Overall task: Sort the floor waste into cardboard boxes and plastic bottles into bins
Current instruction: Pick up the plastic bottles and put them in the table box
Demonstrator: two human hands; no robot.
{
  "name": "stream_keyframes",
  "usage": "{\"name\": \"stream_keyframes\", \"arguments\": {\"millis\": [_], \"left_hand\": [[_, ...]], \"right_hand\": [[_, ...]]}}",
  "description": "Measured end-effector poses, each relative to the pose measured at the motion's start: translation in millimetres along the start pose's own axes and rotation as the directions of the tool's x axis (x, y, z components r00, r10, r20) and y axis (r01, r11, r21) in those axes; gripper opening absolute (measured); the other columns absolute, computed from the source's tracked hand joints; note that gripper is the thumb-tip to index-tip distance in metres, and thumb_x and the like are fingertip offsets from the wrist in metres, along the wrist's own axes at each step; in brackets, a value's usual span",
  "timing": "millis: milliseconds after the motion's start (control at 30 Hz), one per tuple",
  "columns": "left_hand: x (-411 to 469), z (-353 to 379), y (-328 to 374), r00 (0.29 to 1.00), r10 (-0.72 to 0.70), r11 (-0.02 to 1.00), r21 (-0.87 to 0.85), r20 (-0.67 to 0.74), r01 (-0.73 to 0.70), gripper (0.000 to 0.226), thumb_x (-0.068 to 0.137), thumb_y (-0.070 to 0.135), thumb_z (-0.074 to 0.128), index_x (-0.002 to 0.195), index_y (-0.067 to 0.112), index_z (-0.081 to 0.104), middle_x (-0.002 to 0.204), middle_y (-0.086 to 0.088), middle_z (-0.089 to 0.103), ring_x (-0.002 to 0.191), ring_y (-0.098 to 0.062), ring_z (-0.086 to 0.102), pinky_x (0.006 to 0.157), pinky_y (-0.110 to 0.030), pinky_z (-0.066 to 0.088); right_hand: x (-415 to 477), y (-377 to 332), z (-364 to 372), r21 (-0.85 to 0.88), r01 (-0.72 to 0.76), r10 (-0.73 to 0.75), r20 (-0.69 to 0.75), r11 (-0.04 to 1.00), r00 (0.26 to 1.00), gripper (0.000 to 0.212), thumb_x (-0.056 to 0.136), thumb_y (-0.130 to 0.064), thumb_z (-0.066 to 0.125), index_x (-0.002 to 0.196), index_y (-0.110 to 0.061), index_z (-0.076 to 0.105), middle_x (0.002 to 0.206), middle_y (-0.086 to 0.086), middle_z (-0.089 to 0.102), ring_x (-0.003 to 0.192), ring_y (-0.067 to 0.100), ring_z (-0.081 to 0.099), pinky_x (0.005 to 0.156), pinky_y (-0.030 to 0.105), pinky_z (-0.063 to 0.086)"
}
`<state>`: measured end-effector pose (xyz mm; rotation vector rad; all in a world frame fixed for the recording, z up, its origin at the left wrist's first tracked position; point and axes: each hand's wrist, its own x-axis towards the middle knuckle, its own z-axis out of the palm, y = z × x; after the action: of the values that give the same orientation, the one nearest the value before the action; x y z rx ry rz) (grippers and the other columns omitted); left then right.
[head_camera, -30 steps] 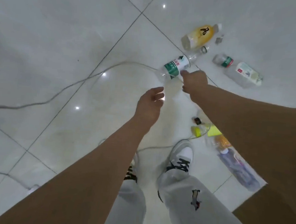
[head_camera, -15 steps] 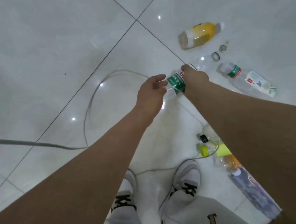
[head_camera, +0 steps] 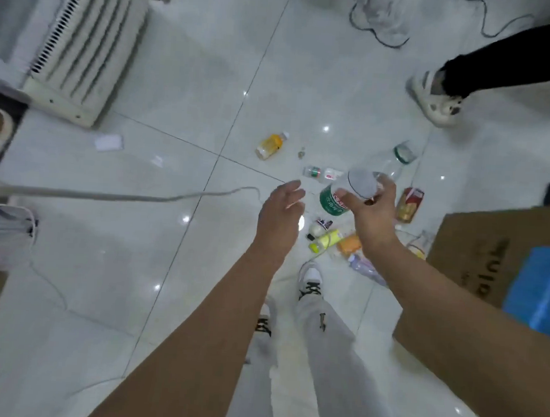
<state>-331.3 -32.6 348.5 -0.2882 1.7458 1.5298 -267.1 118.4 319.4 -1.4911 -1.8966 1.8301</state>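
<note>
My right hand (head_camera: 371, 211) grips a clear plastic bottle with a green label (head_camera: 335, 202), lifted off the floor with its bottom toward me. Beside it, my left hand (head_camera: 281, 210) hangs open with relaxed fingers and holds nothing. On the tiles lie an orange-juice bottle (head_camera: 271, 144), a small green-banded bottle (head_camera: 321, 173), another clear bottle (head_camera: 399, 158), a red carton (head_camera: 410, 204) and a cluster of yellow, orange and purple bottles (head_camera: 339, 244) by my feet. A cardboard box (head_camera: 477, 253) stands at the right.
A white air-conditioner unit (head_camera: 81, 45) lies at the upper left. A grey cable (head_camera: 107, 195) runs across the floor. Another person's leg and shoe (head_camera: 435, 99) stand at the upper right. Paper scraps (head_camera: 108, 142) lie near the unit. My own shoes (head_camera: 309, 281) are below.
My right hand has raised the green-label bottle off the floor. I have stood up, so the view is higher and shows the box, the unit and another person.
</note>
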Motion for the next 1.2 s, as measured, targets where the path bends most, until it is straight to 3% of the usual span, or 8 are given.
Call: {"name": "stream_keyframes", "arguments": {"millis": [167,300,467,567,700,767,933,1200], "left_hand": [[-130,47,99,0.982,0.085,0.995,0.043,0.168,-0.094,0.040,0.093,0.002,0.050,0.126,0.024,0.055,0.125,0.002,0.062,0.089,0.000,0.061,0.066,-0.010,0.047],[-210,90,126,0.952,0.090,0.988,0.092,0.291,-0.122,0.038,0.094,0.003,0.051,0.123,0.028,0.054,0.127,0.001,0.061,0.115,-0.012,0.059,0.099,-0.027,0.045],[-285,160,149,0.875,0.132,0.962,0.151,0.466,-0.226,0.039,0.095,0.000,0.048,0.128,0.021,0.053,0.122,0.004,0.061,0.103,-0.002,0.060,0.067,-0.006,0.046],[-319,205,154,0.820,0.180,0.929,0.180,0.544,-0.323,0.037,0.096,0.002,0.051,0.127,0.022,0.053,0.122,0.004,0.061,0.110,-0.007,0.059,0.079,-0.010,0.047],[-361,272,147,0.751,0.193,0.896,0.198,0.632,-0.397,0.037,0.095,0.003,0.052,0.129,0.021,0.053,0.125,0.003,0.061,0.114,-0.009,0.058,0.094,-0.021,0.047],[-384,311,140,0.721,0.202,0.882,0.198,0.663,-0.428,0.038,0.095,0.001,0.051,0.128,0.020,0.053,0.126,0.002,0.061,0.112,-0.008,0.059,0.089,-0.018,0.047],[-448,406,113,0.650,0.147,0.833,0.261,0.745,-0.488,0.038,0.094,0.001,0.052,0.129,0.016,0.054,0.129,0.000,0.060,0.122,-0.013,0.055,0.100,-0.027,0.047],[-528,516,84,0.607,0.108,0.759,0.329,0.787,-0.562,0.038,0.094,0.015,0.056,0.130,0.029,0.052,0.123,0.009,0.061,0.114,-0.012,0.057,0.102,-0.037,0.046]], "right_hand": [[-139,-96,-104,0.077,0.056,-0.049,-0.090,0.995,0.995,0.073,0.084,-0.021,0.077,0.145,-0.018,0.036,0.129,0.001,0.059,0.114,0.011,0.060,0.097,0.030,0.050],[-226,-136,-171,0.132,0.112,-0.082,-0.215,0.985,0.973,0.060,0.083,-0.015,0.076,0.132,-0.018,0.042,0.108,-0.014,0.059,0.101,0.000,0.059,0.075,0.007,0.047],[-283,-151,-253,0.122,0.171,-0.123,-0.324,0.978,0.938,0.063,0.079,-0.021,0.080,0.132,-0.011,0.048,0.110,-0.006,0.062,0.098,0.007,0.061,0.079,0.015,0.050],[-312,-154,-306,0.212,0.219,-0.131,-0.364,0.952,0.922,0.065,0.080,-0.022,0.080,0.136,-0.017,0.048,0.124,0.000,0.064,0.108,0.008,0.063,0.094,0.030,0.052],[-353,-147,-382,0.254,0.312,-0.174,-0.451,0.915,0.876,0.045,0.085,-0.009,0.073,0.125,-0.016,0.056,0.111,-0.004,0.068,0.090,-0.003,0.067,0.068,0.011,0.051],[-369,-136,-425,0.250,0.338,-0.184,-0.487,0.907,0.854,0.042,0.086,-0.007,0.072,0.125,-0.014,0.058,0.111,0.000,0.070,0.091,0.002,0.068,0.066,0.011,0.051],[-396,-109,-529,0.283,0.380,-0.166,-0.567,0.881,0.807,0.036,0.088,-0.006,0.069,0.120,-0.018,0.057,0.104,-0.002,0.068,0.072,-0.009,0.066,0.057,0.008,0.048],[-411,-83,-655,0.386,0.456,-0.098,-0.668,0.802,0.737,0.038,0.089,-0.023,0.071,0.125,-0.025,0.058,0.108,0.001,0.071,0.090,0.014,0.071,0.063,0.020,0.056]]}}
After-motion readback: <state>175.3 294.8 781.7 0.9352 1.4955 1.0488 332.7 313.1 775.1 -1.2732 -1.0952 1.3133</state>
